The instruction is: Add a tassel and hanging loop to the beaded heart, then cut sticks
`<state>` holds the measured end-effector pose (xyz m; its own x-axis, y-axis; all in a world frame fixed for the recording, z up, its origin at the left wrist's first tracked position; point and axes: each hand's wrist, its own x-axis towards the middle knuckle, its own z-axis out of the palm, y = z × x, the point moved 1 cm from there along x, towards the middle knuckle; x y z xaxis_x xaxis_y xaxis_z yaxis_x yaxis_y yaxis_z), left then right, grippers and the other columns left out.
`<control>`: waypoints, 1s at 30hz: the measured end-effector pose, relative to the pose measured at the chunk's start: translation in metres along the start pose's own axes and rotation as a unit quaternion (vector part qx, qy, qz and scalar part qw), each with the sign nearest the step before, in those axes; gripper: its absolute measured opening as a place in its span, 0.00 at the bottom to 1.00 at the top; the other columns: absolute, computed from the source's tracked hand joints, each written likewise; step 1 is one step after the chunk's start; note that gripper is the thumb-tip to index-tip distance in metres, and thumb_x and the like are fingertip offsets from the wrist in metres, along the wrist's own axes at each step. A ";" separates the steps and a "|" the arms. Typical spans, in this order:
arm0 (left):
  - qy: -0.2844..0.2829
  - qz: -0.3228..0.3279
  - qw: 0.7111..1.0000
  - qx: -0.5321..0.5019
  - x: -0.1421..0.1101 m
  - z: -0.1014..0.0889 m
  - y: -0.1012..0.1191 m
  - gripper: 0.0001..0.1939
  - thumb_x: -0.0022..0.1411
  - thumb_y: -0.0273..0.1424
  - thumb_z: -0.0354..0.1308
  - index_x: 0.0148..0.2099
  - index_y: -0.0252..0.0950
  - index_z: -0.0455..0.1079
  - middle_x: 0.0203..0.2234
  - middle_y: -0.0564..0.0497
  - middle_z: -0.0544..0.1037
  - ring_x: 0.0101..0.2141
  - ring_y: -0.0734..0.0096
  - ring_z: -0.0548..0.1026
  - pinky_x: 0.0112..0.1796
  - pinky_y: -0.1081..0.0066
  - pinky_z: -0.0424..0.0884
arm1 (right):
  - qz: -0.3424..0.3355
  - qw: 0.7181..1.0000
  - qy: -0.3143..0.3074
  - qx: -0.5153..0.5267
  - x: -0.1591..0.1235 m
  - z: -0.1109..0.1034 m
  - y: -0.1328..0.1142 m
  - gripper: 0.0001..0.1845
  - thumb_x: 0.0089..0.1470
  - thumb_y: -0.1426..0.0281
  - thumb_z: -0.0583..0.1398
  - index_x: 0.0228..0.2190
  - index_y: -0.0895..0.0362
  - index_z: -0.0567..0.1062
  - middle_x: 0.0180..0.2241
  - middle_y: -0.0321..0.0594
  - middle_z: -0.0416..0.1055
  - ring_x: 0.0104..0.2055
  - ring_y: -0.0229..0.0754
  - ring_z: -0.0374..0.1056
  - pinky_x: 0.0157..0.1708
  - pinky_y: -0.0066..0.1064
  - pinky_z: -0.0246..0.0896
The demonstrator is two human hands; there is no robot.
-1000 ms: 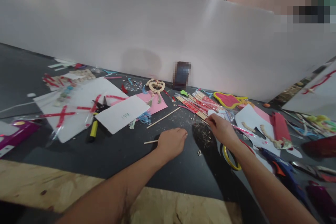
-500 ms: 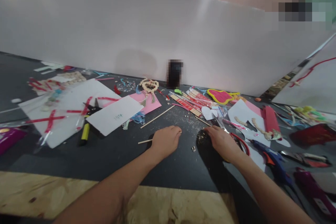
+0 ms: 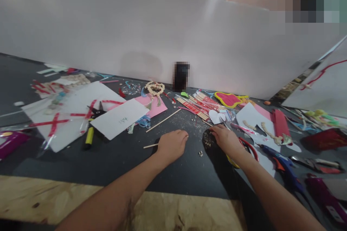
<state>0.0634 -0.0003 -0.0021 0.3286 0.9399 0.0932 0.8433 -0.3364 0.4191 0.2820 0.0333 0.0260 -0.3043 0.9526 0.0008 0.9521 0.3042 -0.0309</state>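
Note:
My left hand point(image 3: 172, 145) is closed around a thin wooden stick point(image 3: 150, 146); one end juts out to the left and a tip shows at the fingers. My right hand point(image 3: 225, 140) is low over the dark tabletop, fingertips drawn together and pointing left; what they pinch, if anything, is hidden. Below those fingertips lie small broken wooden bits point(image 3: 208, 144), and a few more pieces point(image 3: 200, 153) lie between the hands. Another wooden stick point(image 3: 163, 120) rests beyond my left hand. Red-handled scissors point(image 3: 251, 148) lie partly under my right hand and wrist.
Packs of red-and-wood sticks point(image 3: 193, 107) lie ahead. Left are a white card point(image 3: 120, 119), yellow-handled pliers point(image 3: 89, 137) and white sheets. To the right are a blue glue gun point(image 3: 284, 168), paper cut-outs point(image 3: 249, 115) and a red roll point(image 3: 280, 124). A white panel point(image 3: 151, 25) stands behind.
My right hand has shifted slightly left and up, and more wooden bits show beneath its fingers. My left hand and its stick stay nearly still.

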 end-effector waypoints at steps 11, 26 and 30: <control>0.001 0.000 1.000 0.003 0.001 0.002 -0.001 0.13 0.65 0.34 0.41 0.42 0.42 0.68 0.35 0.52 0.76 0.38 0.68 0.73 0.34 0.71 0.64 | -0.028 0.997 -0.028 0.066 -0.020 -0.006 -0.008 0.08 0.52 0.76 0.52 0.30 0.56 0.70 0.28 0.37 0.70 0.31 0.38 0.66 0.31 0.26 0.56; 0.003 0.008 1.000 0.008 0.000 0.001 0.000 0.14 0.66 0.35 0.40 0.42 0.41 0.67 0.36 0.52 0.76 0.38 0.68 0.73 0.34 0.71 0.64 | -0.083 0.980 -0.085 0.159 -0.044 -0.007 -0.042 0.13 0.51 0.70 0.58 0.42 0.55 0.71 0.38 0.41 0.69 0.38 0.39 0.68 0.38 0.29 0.62; 0.002 0.007 1.000 0.006 -0.001 0.001 0.000 0.14 0.66 0.35 0.40 0.42 0.41 0.67 0.35 0.52 0.76 0.38 0.68 0.73 0.34 0.72 0.63 | -0.081 0.984 -0.063 0.148 -0.039 0.001 -0.048 0.11 0.53 0.74 0.56 0.39 0.55 0.71 0.38 0.41 0.69 0.39 0.39 0.67 0.39 0.28 0.61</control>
<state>0.0637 -0.0010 -0.0028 0.3384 0.9354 0.1025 0.8439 -0.3498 0.4068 0.2478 -0.0188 0.0261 -0.4698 0.8778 -0.0931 0.8462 0.4179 -0.3306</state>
